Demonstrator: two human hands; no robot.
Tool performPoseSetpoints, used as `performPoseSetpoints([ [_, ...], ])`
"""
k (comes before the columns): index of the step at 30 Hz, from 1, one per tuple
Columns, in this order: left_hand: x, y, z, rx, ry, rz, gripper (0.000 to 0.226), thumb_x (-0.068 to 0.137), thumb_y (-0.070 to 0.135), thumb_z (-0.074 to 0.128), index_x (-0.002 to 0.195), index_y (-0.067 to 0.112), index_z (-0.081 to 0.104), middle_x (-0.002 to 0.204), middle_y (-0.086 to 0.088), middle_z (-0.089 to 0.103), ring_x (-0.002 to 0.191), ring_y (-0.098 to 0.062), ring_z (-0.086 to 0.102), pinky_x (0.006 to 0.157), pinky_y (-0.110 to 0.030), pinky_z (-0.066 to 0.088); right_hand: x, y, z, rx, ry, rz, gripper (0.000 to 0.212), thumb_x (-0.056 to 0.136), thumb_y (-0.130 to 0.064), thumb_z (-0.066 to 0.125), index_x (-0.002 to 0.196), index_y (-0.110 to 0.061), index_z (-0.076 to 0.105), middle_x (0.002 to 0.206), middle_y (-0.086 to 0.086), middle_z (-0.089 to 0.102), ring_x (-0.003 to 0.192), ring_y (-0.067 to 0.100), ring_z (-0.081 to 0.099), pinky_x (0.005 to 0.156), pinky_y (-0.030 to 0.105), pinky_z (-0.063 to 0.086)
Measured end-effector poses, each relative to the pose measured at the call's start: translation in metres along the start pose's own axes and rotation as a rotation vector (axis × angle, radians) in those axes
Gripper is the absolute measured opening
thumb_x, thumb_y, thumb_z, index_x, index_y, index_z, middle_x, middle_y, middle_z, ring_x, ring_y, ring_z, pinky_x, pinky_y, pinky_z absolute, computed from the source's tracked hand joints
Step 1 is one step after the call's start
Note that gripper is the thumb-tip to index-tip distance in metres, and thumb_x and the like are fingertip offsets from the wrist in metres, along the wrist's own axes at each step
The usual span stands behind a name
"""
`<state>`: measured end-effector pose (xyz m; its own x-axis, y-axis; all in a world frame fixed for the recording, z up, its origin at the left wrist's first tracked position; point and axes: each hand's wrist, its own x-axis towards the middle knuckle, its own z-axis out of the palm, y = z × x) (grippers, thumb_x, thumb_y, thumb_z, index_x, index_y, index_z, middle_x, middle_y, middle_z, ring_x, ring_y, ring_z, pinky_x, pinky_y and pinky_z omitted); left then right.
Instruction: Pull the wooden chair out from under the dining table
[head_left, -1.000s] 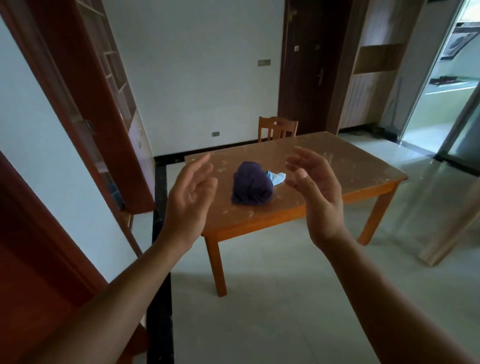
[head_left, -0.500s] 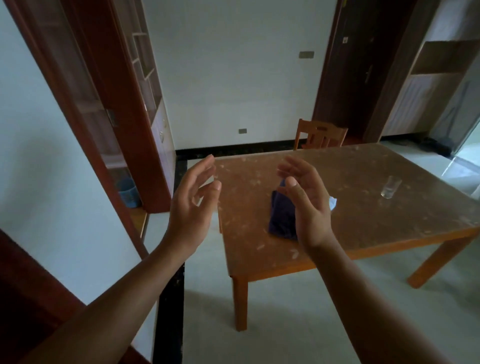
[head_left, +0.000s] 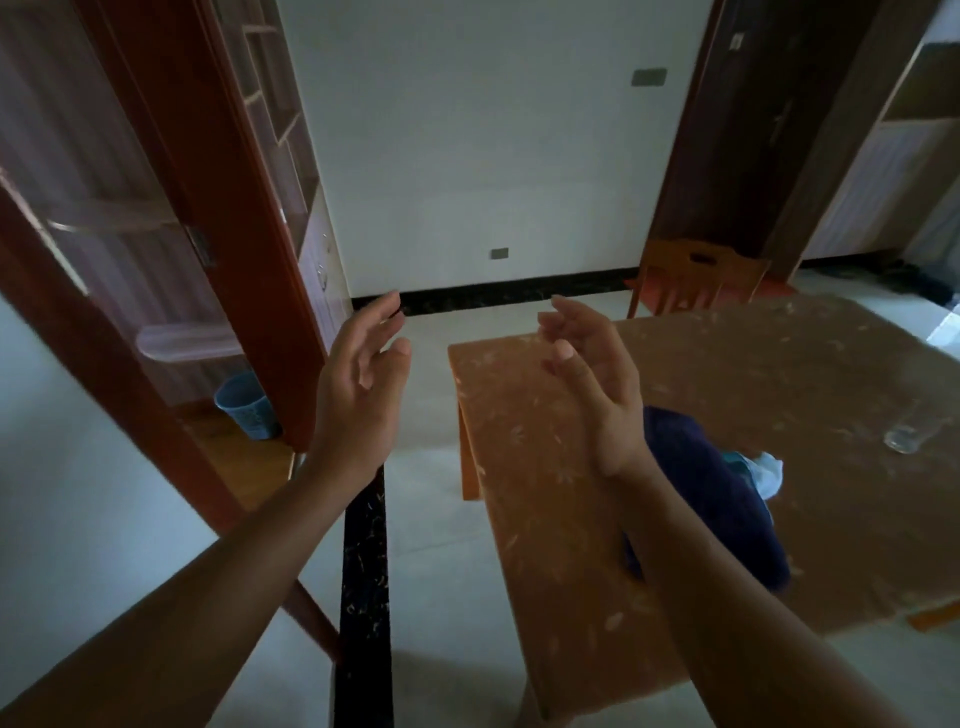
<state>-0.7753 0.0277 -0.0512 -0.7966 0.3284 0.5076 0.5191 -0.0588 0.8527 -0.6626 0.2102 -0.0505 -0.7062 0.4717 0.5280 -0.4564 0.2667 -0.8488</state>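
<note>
Beyond the dining table (head_left: 519, 467), a blurred, seemingly slat-backed orange wooden chair (head_left: 696, 275); both hands raised, open, empty.

Dining table (head_left: 545, 467) with dark cloth (head_left: 711, 499) (glass (head_left: 906, 439) too)

We find no text, label, brand, number or sign that can be read anywhere in this view. The wall plate (head_left: 649, 77) high on the white wall above the dining table (head_left: 779, 374) shows a blank grey face, and the socket (head_left: 499, 253) lower on the same wall is too small and blurred for us to read any marking on it.
</note>
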Motion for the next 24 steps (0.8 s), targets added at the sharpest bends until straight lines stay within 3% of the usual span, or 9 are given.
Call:
performPoseSetpoints([
  [4,0.071,-0.055,-0.014,0.006,-0.023,-0.006,0.063,0.094,0.052,0.05,0.147,0.016,0.051,0.148,0.003,0.058,0.136,-0.007,0.056,0.111,-0.032,0.048,0.052,0.051,0.029,-0.018,0.049,0.035,0.042,0.101,-0.026,0.056,0.139,-0.008,0.053,0.132,0.019,0.061,0.122,0.043,0.06,0.102,0.062,0.053],
  [8,0.139,-0.103,-0.017,-0.005,-0.058,-0.006,0.061,0.097,0.049,0.049,0.148,0.016,0.049,0.15,0.005,0.055,0.136,-0.005,0.055,0.11,-0.032,0.049,0.101,0.083,0.05,-0.014,0.124,0.033,0.047,0.098,-0.037,0.056,0.138,-0.013,0.055,0.132,0.008,0.063,0.122,0.02,0.064,0.095,0.033,0.057],
  [10,0.175,-0.126,-0.014,-0.038,-0.067,-0.003,0.06,0.098,0.046,0.05,0.148,0.013,0.049,0.15,0.002,0.055,0.136,-0.006,0.056,0.111,-0.035,0.049,0.128,0.101,0.058,0.002,0.154,0.038,0.044,0.097,-0.035,0.057,0.136,-0.015,0.057,0.13,0.006,0.063,0.12,0.013,0.064,0.093,0.026,0.054],
  [13,0.227,-0.164,-0.005,-0.065,-0.065,0.007,0.058,0.099,0.043,0.052,0.147,0.01,0.05,0.147,-0.002,0.057,0.135,-0.009,0.057,0.11,-0.04,0.05,0.174,0.134,0.068,-0.013,0.173,0.023,0.04,0.097,-0.032,0.056,0.134,-0.016,0.057,0.127,0.005,0.063,0.118,0.015,0.062,0.095,0.028,0.052],
  [19,0.34,-0.242,0.022,-0.032,-0.156,0.038,0.057,0.1,0.043,0.048,0.149,0.015,0.048,0.151,0.003,0.054,0.136,-0.004,0.055,0.109,-0.032,0.05,0.277,0.217,0.077,-0.044,0.225,0.016,0.039,0.095,-0.039,0.057,0.131,-0.022,0.058,0.129,0.005,0.063,0.123,0.021,0.062,0.1,0.034,0.055],
  [24,0.441,-0.291,0.046,-0.023,-0.177,0.027,0.051,0.102,0.036,0.048,0.148,0.014,0.049,0.15,0.004,0.055,0.135,-0.006,0.056,0.109,-0.03,0.049,0.377,0.275,0.083,-0.047,0.256,0.039,0.028,0.099,-0.022,0.054,0.127,-0.021,0.058,0.125,0.011,0.062,0.122,0.036,0.06,0.096,0.037,0.054],
])
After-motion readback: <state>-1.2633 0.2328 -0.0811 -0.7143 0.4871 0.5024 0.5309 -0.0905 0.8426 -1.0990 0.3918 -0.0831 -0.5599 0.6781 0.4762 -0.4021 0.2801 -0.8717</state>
